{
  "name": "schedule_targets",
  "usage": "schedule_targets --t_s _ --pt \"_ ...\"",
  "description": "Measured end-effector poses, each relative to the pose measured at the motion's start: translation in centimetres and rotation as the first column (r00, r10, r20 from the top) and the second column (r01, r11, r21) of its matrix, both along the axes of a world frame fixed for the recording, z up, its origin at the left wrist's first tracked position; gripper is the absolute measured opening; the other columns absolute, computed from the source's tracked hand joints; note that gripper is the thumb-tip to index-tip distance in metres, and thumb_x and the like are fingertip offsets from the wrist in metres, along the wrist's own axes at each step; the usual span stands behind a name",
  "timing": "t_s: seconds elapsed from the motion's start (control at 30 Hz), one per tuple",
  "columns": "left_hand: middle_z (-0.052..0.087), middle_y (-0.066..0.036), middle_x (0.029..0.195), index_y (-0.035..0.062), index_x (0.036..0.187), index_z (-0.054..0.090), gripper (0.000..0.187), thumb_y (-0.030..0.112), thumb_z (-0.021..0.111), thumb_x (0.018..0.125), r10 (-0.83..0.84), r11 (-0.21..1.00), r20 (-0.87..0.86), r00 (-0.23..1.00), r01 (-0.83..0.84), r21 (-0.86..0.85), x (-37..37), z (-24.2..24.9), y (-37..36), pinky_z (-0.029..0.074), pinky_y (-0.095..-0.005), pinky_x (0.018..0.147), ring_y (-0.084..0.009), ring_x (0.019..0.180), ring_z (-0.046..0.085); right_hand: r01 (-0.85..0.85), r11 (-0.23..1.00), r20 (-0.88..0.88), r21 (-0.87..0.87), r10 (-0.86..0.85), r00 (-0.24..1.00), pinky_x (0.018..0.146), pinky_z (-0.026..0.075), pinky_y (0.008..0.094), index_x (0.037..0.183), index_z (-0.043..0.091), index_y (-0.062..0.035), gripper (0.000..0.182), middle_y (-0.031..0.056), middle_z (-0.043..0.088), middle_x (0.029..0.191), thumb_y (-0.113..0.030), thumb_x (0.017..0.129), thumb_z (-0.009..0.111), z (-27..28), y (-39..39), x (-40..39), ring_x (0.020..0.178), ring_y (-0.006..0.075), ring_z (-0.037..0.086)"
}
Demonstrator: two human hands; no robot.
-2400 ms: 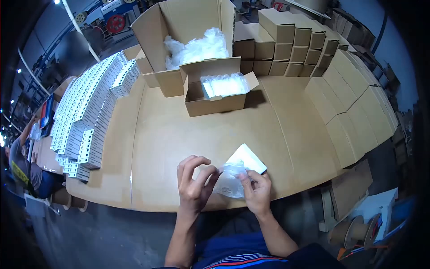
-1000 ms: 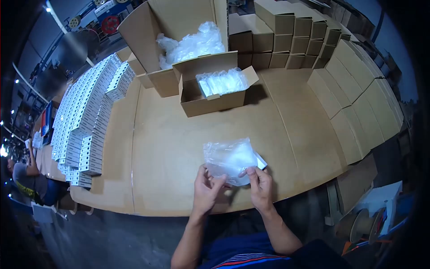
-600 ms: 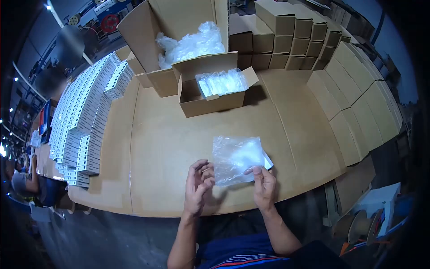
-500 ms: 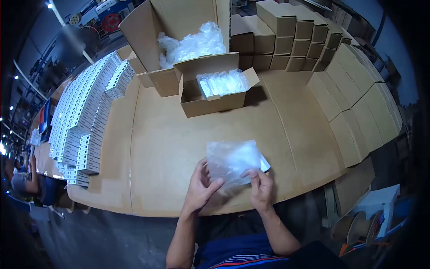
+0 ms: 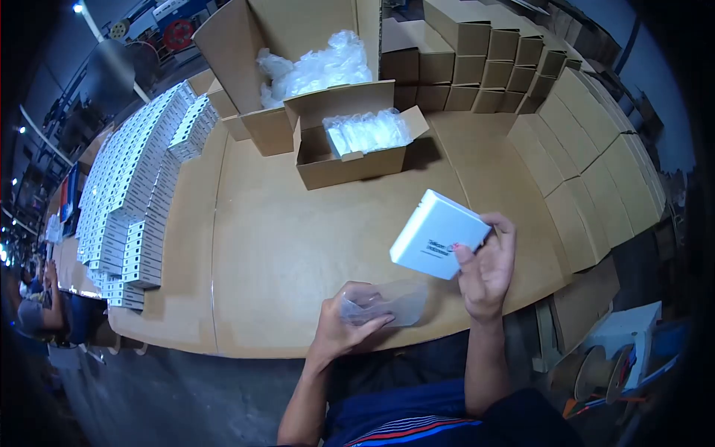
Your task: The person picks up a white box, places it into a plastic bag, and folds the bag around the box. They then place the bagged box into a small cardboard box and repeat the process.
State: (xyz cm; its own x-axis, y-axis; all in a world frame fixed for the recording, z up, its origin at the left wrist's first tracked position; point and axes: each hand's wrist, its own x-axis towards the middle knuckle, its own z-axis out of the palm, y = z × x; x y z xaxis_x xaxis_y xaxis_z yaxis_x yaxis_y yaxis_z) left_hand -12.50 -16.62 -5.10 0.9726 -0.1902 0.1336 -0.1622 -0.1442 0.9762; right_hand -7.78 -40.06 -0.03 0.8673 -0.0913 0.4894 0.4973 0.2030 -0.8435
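A flat white box (image 5: 439,232) with small dark print is gripped at its right side by my right hand (image 5: 488,272), raised above the table. Lower and to the left, my left hand (image 5: 348,322) holds a clear plastic bag (image 5: 398,302), its fingers partly seen through the film. Beyond both hands stands an open cardboard box (image 5: 350,173) with several plastic-wrapped white items (image 5: 369,132) in its right part.
Rows of small white boxes (image 5: 138,190) are stacked on the left. A large carton (image 5: 272,132) holds crumpled clear plastic bags (image 5: 320,71). Brown cartons (image 5: 469,71) line the back right and right edge. A person (image 5: 45,309) is at the far left.
My right hand has moved up and right and now holds the white box apart from the bag. The bag stays in my left hand, slightly lower. The view has shifted a little.
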Motion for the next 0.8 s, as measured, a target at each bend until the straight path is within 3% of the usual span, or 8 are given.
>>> schedule_targets --t_s 0.03,0.17,0.27,0.4,0.5,0.8 --pt "0.075 -0.013 0.101 -0.0019 0.112 0.065 0.044 0.01 0.091 0.078 -0.01 1.0 -0.013 1.0 0.009 -0.011 0.0 0.0 -0.2 0.059 -0.0328 0.085 -0.0192 0.095 0.074 0.052 0.999 0.01 0.01 -0.053 0.999 0.097 0.05 0.0329 0.128 0.04 -0.0015 0.045 0.0126 0.053 0.116 0.009 0.093 0.066 1.4 1.1 0.3 0.106 0.0166 0.057" --pt "0.076 -0.013 0.103 -0.0026 0.114 0.065 0.046 0.01 0.09 0.078 -0.038 0.999 -0.057 0.998 0.037 -0.023 -0.2 0.0 -0.3 0.059 -0.0334 0.086 -0.019 0.094 0.074 -0.122 0.991 0.015 0.054 0.121 0.993 0.088 0.055 0.0281 0.115 0.041 -0.0026 0.038 0.0109 0.053 0.112 0.005 0.093 0.07 1.6 3.1 0.6 0.102 0.0137 0.059" --pt "0.076 -0.013 0.104 -0.0038 0.117 0.065 0.048 0.009 0.09 0.079 -0.019 0.998 -0.07 0.997 0.014 -0.065 -0.3 0.0 -0.5 0.059 -0.0342 0.087 -0.0199 0.096 0.074 -0.229 0.973 0.002 0.041 0.229 0.973 0.088 0.055 0.028 0.115 0.041 -0.0021 0.037 0.0111 0.053 0.111 0.005 0.094 0.07 0.9 3.5 0.7 0.101 0.0133 0.058" --pt "0.076 -0.013 0.105 -0.0057 0.121 0.064 0.05 0.008 0.089 0.079 -0.017 0.999 -0.105 0.994 0.012 -0.053 -0.2 0.3 -0.2 0.058 -0.035 0.089 -0.0205 0.099 0.073 -0.258 0.965 0.013 0.038 0.258 0.966 0.086 0.054 0.0272 0.113 0.042 -0.002 0.033 0.0114 0.053 0.11 0.005 0.095 0.069 0.3 3.3 0.7 0.098 0.0125 0.057" --pt "0.075 -0.015 0.107 -0.0064 0.122 0.063 0.051 0.008 0.088 0.08 0.003 0.99 -0.135 0.991 -0.022 -0.142 -0.3 -0.5 -0.3 0.058 -0.0349 0.09 -0.0199 0.101 0.072 -0.294 0.956 -0.017 0.023 0.294 0.956 0.085 0.054 0.0268 0.113 0.043 -0.0021 0.032 0.0108 0.053 0.11 0.004 0.095 0.068 -0.5 2.4 0.9 0.099 0.0126 0.057" --pt "0.076 -0.014 0.107 -0.0051 0.125 0.062 0.054 0.011 0.088 0.08 0.006 0.994 -0.083 0.997 -0.015 -0.112 -0.1 -0.7 -0.5 0.058 -0.0345 0.089 -0.0208 0.098 0.072 -0.26 0.964 -0.186 -0.062 0.244 0.952 0.083 0.053 0.0257 0.116 0.049 -0.0003 0.03 0.0073 0.057 0.103 -0.001 0.096 0.071 -0.1 2.5 0.6 0.09 0.0112 0.06"
